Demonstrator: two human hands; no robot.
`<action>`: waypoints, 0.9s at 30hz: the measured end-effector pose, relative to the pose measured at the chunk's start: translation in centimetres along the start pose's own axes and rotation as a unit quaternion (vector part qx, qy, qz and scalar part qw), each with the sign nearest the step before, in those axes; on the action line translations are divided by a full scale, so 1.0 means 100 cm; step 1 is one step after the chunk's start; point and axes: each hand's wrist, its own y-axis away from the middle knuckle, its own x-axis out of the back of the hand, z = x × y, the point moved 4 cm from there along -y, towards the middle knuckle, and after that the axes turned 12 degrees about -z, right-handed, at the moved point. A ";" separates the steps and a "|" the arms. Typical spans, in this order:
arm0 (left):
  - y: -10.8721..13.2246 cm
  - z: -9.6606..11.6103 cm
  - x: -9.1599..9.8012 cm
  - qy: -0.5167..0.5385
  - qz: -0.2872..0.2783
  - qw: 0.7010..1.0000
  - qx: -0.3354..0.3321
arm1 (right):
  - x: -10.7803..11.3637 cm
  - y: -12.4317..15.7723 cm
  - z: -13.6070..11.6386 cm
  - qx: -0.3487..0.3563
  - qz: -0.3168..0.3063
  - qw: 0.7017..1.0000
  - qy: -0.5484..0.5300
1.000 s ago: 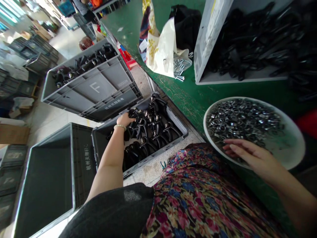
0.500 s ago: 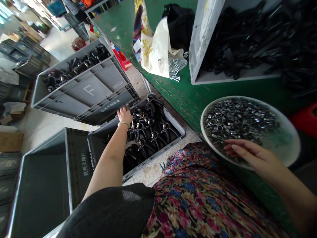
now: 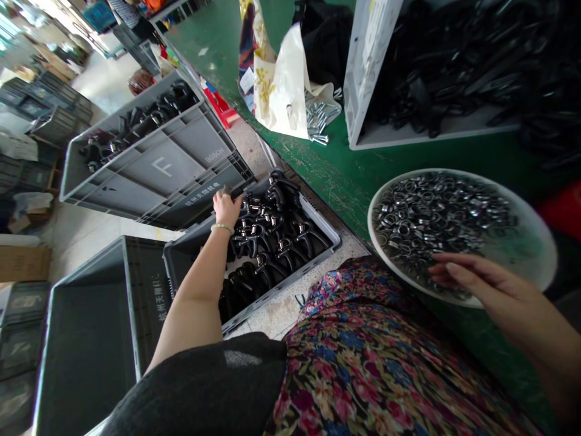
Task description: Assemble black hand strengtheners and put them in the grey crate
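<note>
My left hand (image 3: 227, 210), with a bead bracelet at the wrist, reaches over the far-left side of a grey crate (image 3: 333, 233). Its fingers are bent around a small greyish piece, mostly hidden, that I cannot make out. Black curved handle-like parts (image 3: 267, 269) with shiny metal fittings lie in rows in that crate. My right hand (image 3: 481, 281) hovers over the near rim of a round white basin (image 3: 529, 266), its fingers loosely extended and the thumb apart; I see nothing in it. Many small metal ring clamps (image 3: 426, 212) fill most of the basin.
A larger grey crate (image 3: 177, 160) of black parts stands behind. At left is another grey crate (image 3: 86, 351). On the green table (image 3: 327, 175) lie a bag (image 3: 285, 91) spilling screws (image 3: 318, 121) and a tipped bin (image 3: 358, 91) of black parts. A person (image 3: 129, 15) is far off.
My left hand has shifted slightly left and up, toward the larger crate's side. My right hand has moved a little right over the basin. The view has tilted slightly.
</note>
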 end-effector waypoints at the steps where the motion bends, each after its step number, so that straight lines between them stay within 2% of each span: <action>1: 0.017 0.002 -0.008 0.021 0.014 1.000 -0.001 | 0.001 0.000 0.000 -0.003 0.007 1.000 -0.003; 4: 0.067 0.006 -0.050 0.030 -0.037 0.999 0.004 | 0.001 -0.003 -0.001 -0.008 0.009 1.000 -0.006; 6: 0.089 0.006 -0.081 0.008 -0.089 0.996 0.012 | -0.002 -0.006 -0.002 -0.004 -0.001 1.000 -0.006; 8: 0.094 0.005 -0.102 -0.015 -0.125 0.992 0.010 | -0.008 -0.008 -0.003 -0.001 -0.015 1.000 -0.002; 11: 0.081 0.002 -0.111 -0.025 -0.118 0.993 -0.003 | -0.016 -0.009 -0.004 0.000 -0.033 0.999 0.010; 14: 0.068 -0.002 -0.106 -0.006 -0.113 0.994 0.006 | -0.019 -0.008 -0.002 0.006 -0.048 0.999 0.023; 17: 0.061 -0.001 -0.091 -0.004 -0.128 0.992 -0.005 | -0.015 -0.006 0.002 0.004 -0.037 0.999 0.030; 20: 0.047 0.003 -0.059 -0.035 -0.064 0.996 -0.050 | -0.011 -0.005 0.005 0.004 -0.026 0.999 0.020; 22: 0.030 0.004 -0.036 -0.068 -0.035 0.995 -0.057 | -0.009 -0.005 0.006 0.007 -0.023 1.000 0.013; 24: 0.011 0.002 -0.023 -0.098 -0.066 0.992 -0.043 | -0.008 -0.005 0.005 0.010 -0.019 1.000 0.012; 27: -0.002 0.000 -0.019 -0.113 -0.134 0.984 -0.027 | -0.006 -0.005 0.005 0.015 -0.016 1.000 0.010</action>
